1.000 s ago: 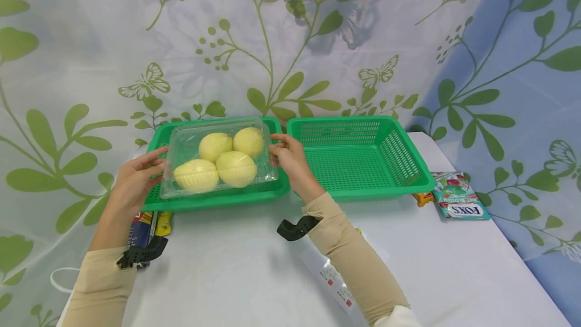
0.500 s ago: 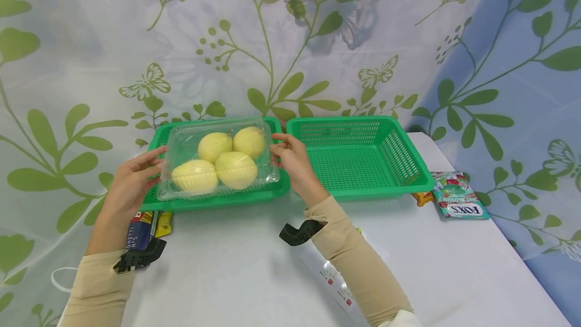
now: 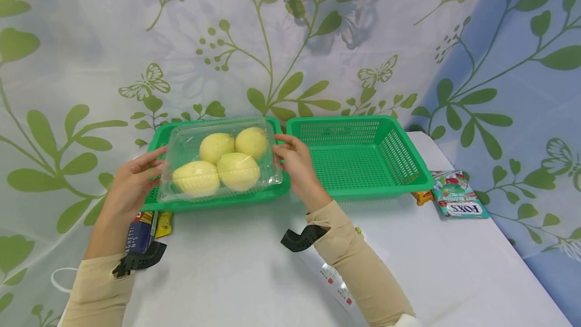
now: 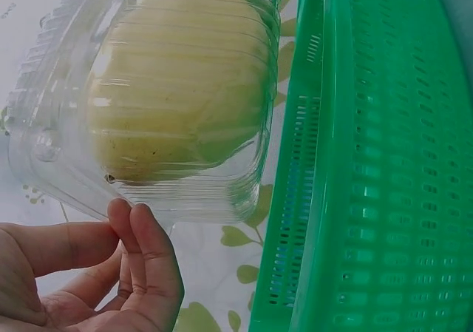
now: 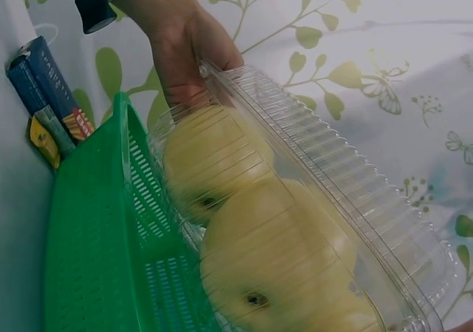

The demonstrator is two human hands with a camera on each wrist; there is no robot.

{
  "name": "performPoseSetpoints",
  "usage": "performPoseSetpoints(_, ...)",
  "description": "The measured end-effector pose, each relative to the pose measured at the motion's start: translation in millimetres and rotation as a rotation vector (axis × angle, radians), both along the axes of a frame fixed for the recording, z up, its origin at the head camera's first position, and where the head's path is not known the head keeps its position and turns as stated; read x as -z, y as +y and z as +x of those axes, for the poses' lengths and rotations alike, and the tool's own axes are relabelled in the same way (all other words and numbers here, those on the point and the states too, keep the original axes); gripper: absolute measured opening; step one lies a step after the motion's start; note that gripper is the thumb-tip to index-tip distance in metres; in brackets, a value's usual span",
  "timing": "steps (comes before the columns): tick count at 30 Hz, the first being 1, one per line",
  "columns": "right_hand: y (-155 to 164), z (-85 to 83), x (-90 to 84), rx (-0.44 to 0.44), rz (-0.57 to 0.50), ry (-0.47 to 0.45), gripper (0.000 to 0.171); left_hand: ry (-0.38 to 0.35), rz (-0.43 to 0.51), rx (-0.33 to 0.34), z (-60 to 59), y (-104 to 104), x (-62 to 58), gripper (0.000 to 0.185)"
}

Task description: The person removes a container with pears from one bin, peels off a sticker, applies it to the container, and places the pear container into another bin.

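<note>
Clear box point(image 3: 185, 146), between left hand point(image 3: 130, 181) and right hand point(image 3: 298, 164)

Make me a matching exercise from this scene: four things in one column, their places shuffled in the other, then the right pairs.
Things:
1. Clear box
2. Fruit
3. Teal bag
4. Blue box

Places:
A. To the right of the right basket
B. Near a yellow packet, by the left basket
C. Held between the left hand and the right hand
D. Inside see-through plastic

Pairs: 1-C, 2-D, 3-A, 4-B
</note>
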State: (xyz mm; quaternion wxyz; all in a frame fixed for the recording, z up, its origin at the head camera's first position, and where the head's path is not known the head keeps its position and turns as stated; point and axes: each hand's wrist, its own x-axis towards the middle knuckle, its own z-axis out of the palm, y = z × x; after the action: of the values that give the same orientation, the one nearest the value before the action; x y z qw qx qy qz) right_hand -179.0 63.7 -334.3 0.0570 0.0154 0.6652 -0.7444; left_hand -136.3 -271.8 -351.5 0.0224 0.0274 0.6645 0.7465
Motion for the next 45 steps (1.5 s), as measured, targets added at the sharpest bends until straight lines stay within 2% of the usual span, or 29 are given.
performPoseSetpoints(14,6,19.4,0.3,-0.001,-0.004,0.005,0.036,0.054,0.098,0.052,19.7,3,7.0,0.043)
performPoseSetpoints(19,8,24.4,-1.1,-0.006,-0.011,0.014,0.035,0.069,0.129,0.061,24.8,3,6.2,0.043)
performPoseSetpoints(33,11,31.4,-1.1,-0.025,-0.004,0.001,0.035,0.096,0.137,0.071,33.2,2,6.2,0.044)
performPoseSetpoints(45,20,44.1,-1.6,-0.038,-0.045,-0.002,0.035,0.123,0.126,0.094,40.3,6,2.8,0.046)
